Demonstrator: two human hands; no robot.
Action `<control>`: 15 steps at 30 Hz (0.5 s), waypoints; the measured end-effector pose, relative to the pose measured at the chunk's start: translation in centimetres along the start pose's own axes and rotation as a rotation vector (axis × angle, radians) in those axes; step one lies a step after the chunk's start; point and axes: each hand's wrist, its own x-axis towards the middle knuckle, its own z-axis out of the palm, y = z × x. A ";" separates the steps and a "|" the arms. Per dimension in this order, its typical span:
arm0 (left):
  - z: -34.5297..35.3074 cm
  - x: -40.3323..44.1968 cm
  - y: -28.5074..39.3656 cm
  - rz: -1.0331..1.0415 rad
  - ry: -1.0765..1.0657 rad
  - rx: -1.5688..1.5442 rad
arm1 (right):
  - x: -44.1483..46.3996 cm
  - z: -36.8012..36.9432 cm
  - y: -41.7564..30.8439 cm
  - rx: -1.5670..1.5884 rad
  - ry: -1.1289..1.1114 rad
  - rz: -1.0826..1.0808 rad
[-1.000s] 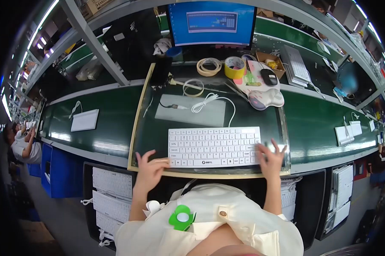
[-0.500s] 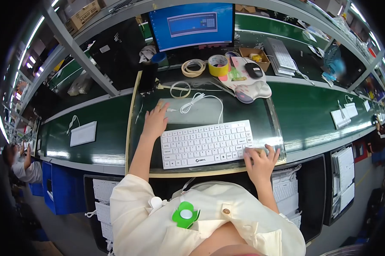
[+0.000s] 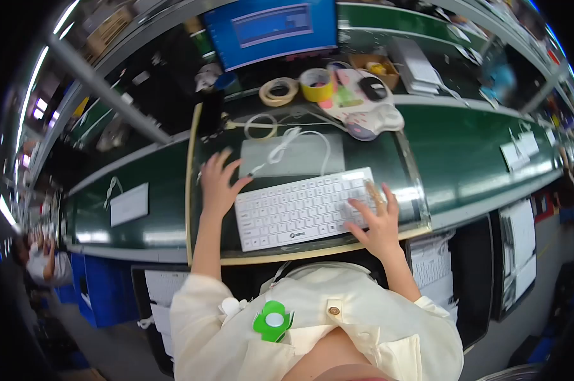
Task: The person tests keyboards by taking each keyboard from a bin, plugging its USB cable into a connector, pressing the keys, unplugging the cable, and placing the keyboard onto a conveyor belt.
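A white keyboard (image 3: 299,213) lies slightly tilted on the dark work mat in front of me. Its coiled white cable (image 3: 285,145) rests behind it, with the plug close to my left hand. My left hand (image 3: 219,184) is open beside the keyboard's upper left corner, fingers spread and holding nothing. Over the number keys at the keyboard's right end is my right hand (image 3: 377,219), its fingers apart; motion blurs it a little, and I cannot tell whether the fingertips touch the keys.
Behind the keyboard are a yellow tape roll (image 3: 317,86), a beige tape roll (image 3: 278,92) and a black mouse (image 3: 372,88) on a patterned pad. A monitor (image 3: 271,32) stands at the back. Another keyboard (image 3: 129,204) lies on the left belt; a co-worker (image 3: 48,263) sits far left.
My right hand has moved left and up, from the keyboard's right edge onto its number keys. My left hand has shifted slightly left, away from the cable plug. The whole view has tilted.
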 end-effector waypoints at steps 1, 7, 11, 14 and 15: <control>-0.3 -1.3 0.1 -0.121 0.007 -0.051 | -0.4 -0.1 0.3 -0.002 -0.056 0.008; 0.4 -8.7 1.7 -0.463 -0.039 -0.423 | -3.5 0.6 1.8 -0.011 0.021 0.271; -1.7 -4.4 10.9 -0.029 0.224 -0.736 | -3.7 -0.7 -0.1 0.935 0.209 0.510; -1.9 -3.3 14.8 0.332 0.033 -0.798 | -1.9 -3.4 -0.3 2.015 0.313 0.802; -1.8 -3.0 15.8 0.402 -0.025 -0.830 | -1.0 -3.0 1.8 1.756 0.518 0.844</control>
